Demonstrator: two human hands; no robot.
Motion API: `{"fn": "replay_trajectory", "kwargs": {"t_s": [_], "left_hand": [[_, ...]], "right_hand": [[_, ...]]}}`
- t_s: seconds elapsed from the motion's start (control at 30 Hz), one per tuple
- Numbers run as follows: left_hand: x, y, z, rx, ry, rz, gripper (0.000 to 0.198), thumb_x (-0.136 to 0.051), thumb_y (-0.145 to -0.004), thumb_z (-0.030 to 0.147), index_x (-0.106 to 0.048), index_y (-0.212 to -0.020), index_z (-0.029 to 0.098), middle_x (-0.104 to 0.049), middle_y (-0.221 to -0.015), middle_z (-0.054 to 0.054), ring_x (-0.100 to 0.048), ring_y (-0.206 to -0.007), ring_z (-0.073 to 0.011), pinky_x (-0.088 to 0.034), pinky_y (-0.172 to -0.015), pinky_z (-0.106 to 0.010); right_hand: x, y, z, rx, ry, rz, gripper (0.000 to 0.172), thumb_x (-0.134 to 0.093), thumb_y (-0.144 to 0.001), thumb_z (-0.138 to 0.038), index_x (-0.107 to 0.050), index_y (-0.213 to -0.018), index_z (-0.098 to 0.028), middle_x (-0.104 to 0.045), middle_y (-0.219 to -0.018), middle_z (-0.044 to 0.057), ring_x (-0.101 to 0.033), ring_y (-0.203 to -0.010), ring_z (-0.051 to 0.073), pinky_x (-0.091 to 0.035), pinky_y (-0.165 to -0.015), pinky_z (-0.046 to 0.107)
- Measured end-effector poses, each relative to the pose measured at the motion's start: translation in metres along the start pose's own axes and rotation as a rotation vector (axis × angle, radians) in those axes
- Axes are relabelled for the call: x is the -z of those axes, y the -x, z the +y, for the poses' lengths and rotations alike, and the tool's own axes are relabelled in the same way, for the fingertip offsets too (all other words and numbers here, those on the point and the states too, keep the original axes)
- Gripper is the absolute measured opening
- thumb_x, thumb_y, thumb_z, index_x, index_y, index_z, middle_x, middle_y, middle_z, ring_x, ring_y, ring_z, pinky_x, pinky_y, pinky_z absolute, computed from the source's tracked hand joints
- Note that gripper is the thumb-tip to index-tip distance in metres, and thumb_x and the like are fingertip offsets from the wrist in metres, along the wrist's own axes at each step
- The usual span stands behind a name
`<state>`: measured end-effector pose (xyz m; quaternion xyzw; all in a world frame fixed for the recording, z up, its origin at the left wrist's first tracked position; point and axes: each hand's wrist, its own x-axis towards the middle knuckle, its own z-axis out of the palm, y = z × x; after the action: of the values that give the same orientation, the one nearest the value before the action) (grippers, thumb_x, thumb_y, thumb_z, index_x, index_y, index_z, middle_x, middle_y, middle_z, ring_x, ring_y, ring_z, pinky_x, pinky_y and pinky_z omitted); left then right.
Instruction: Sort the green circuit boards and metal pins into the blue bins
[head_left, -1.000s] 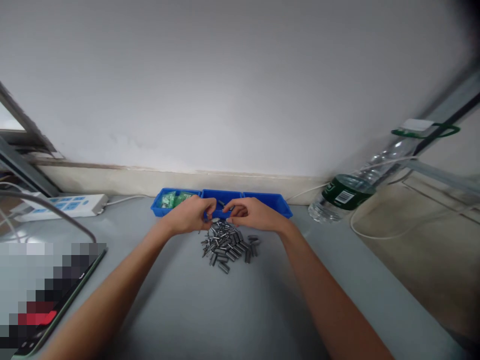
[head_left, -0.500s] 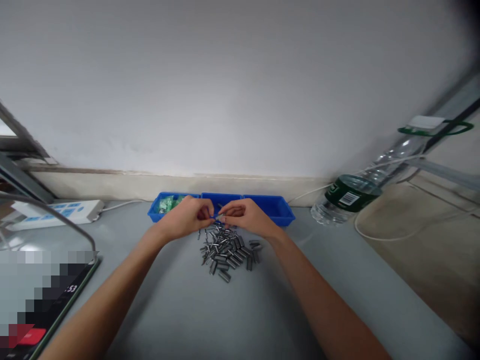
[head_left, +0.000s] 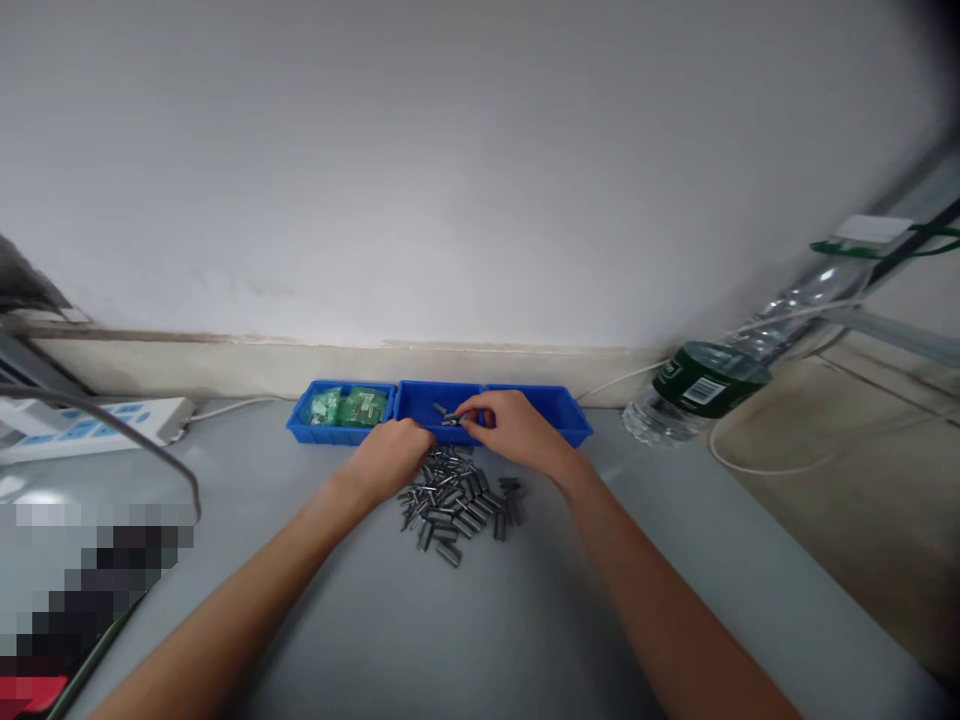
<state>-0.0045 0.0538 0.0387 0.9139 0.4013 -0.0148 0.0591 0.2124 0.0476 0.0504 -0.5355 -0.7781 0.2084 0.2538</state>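
A heap of small grey metal pins and cylinders (head_left: 457,515) lies on the table in front of the blue bins. My left hand (head_left: 394,455) is at the heap's upper left edge, its fingers curled down; the fingertips and anything in them are hidden. Over the middle blue bin (head_left: 420,400) is my right hand (head_left: 510,428), thumb and forefinger pinched around what looks like a small metal pin (head_left: 462,419). Several similar pins lie in that bin beneath the fingertips.
Green packets (head_left: 361,406) fill part of the left blue bin (head_left: 330,436). At right is another blue bin (head_left: 574,425), beside a large plastic bottle (head_left: 694,385) leaning outward. A white power strip (head_left: 97,430) and a dark-edged screen (head_left: 97,640) are at left.
My hands have separated from where they met above the heap. The left has dropped toward the heap's edge; the right now reaches into the middle bin. The view has shifted slightly.
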Motion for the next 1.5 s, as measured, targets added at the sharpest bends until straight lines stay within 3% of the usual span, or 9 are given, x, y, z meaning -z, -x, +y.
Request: {"fn": "replay_trajectory", "kwargs": {"t_s": [0.23, 0.93, 1.3, 1.5], "left_hand": [[0.005, 0.002, 0.003, 0.065, -0.133, -0.052, 0.024, -0.051, -0.095, 0.01, -0.075, -0.097, 0.012, -0.075, -0.097, -0.017, -0.075, -0.092, -0.0311, -0.058, -0.08, -0.039], [0.012, 0.003, -0.001, -0.019, -0.082, -0.021, 0.025, -0.053, -0.095, 0.015, -0.078, -0.091, 0.014, -0.075, -0.09, -0.018, -0.072, -0.082, -0.0305, -0.049, -0.069, -0.036], [0.004, 0.005, -0.004, 0.042, -0.194, -0.039, 0.019, -0.058, -0.092, 0.018, -0.075, -0.098, 0.012, -0.074, -0.091, -0.018, -0.074, -0.091, -0.0314, -0.055, -0.075, -0.036], [0.011, 0.007, 0.003, 0.036, -0.161, -0.045, 0.02, -0.054, -0.095, 0.014, -0.072, -0.103, 0.01, -0.074, -0.091, -0.02, -0.074, -0.087, -0.0328, -0.054, -0.073, -0.039]], "right_hand": [[0.006, 0.004, -0.004, 0.005, -0.044, -0.073, 0.025, -0.071, -0.088, -0.019, -0.079, -0.112, -0.021, -0.078, -0.091, 0.006, -0.067, -0.075, 0.017, -0.051, -0.076, 0.032], [0.016, 0.008, -0.011, 0.008, -0.092, -0.11, 0.024, -0.071, -0.088, -0.02, -0.078, -0.111, -0.023, -0.078, -0.093, 0.005, -0.071, -0.083, 0.02, -0.054, -0.075, 0.032], [0.01, 0.006, -0.01, 0.032, -0.095, -0.125, 0.026, -0.071, -0.088, -0.021, -0.077, -0.113, -0.022, -0.077, -0.091, 0.004, -0.069, -0.08, 0.018, -0.053, -0.074, 0.03], [0.018, 0.009, -0.013, 0.009, -0.101, -0.108, 0.023, -0.07, -0.091, -0.024, -0.077, -0.113, -0.023, -0.077, -0.092, 0.005, -0.069, -0.081, 0.018, -0.053, -0.074, 0.031]]}}
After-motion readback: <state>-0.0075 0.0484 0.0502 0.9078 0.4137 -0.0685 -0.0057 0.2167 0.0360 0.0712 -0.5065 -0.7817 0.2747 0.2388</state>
